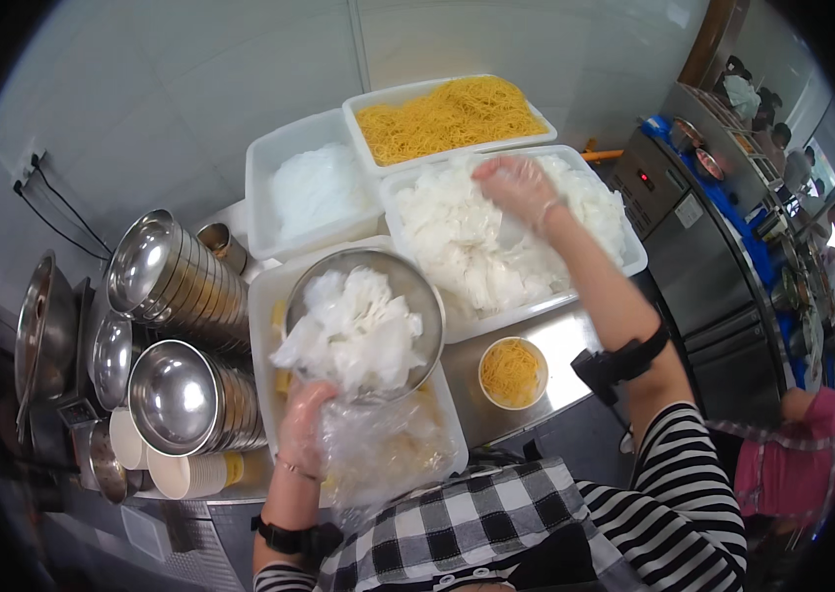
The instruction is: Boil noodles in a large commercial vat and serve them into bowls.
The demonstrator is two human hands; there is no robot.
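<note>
My left hand (302, 425) grips the near rim of a stainless steel bowl (428, 318). White, wide, sheet-like noodles (362, 325) are heaped in that bowl. It is held above a white plastic tub (263, 355) with pale yellow food inside, partly covered by clear plastic film (380, 444). My right hand (517, 189), in a clear plastic glove, is over a larger white tub (635, 263) full of similar white noodles (476, 251). Its fingers are curled and blurred; whether they hold noodles cannot be told.
Behind are a tub of thin yellow noodles (447, 118) and a tub of white food (321, 185). A paper bowl of yellow noodles (512, 372) stands near the counter edge. Stacked steel bowls (173, 396) and paper bowls (184, 473) stand left. A person in pink (794, 459) is at right.
</note>
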